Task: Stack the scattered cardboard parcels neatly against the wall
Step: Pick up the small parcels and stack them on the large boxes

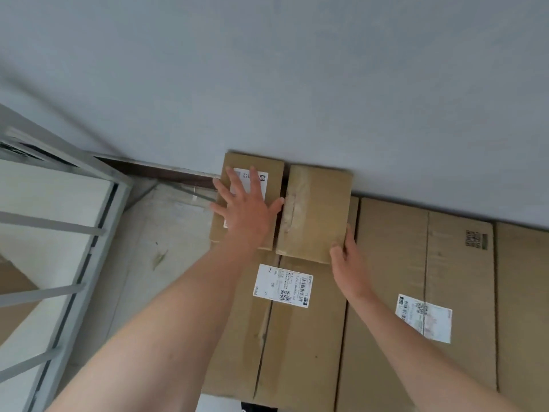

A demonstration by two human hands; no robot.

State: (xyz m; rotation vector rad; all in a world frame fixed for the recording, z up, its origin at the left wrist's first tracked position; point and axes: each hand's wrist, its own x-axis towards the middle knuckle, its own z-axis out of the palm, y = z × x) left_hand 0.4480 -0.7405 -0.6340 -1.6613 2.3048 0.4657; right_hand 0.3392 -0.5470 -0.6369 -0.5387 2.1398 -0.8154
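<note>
Two small parcels sit side by side on top of larger cartons, pushed up to the wall.

The plain grey-blue wall [297,84] fills the upper view. Along its foot lie big brown cardboard cartons: a wide right-hand carton [416,263] with a white label, and beside it a long brown carton [291,352] with a taped seam and barcode label, its long axis running from the viewer toward the wall. On the far end of that carton rest two small brown parcels, long axes also pointing at the wall, far ends touching it: a tape-wrapped right parcel [318,209] and a white-labelled left parcel [270,171], a narrow gap between them. The left hand [246,209] lies flat, fingers spread wide, on the labelled parcel. The right hand [347,260] grips the taped parcel's near right corner.
</note>
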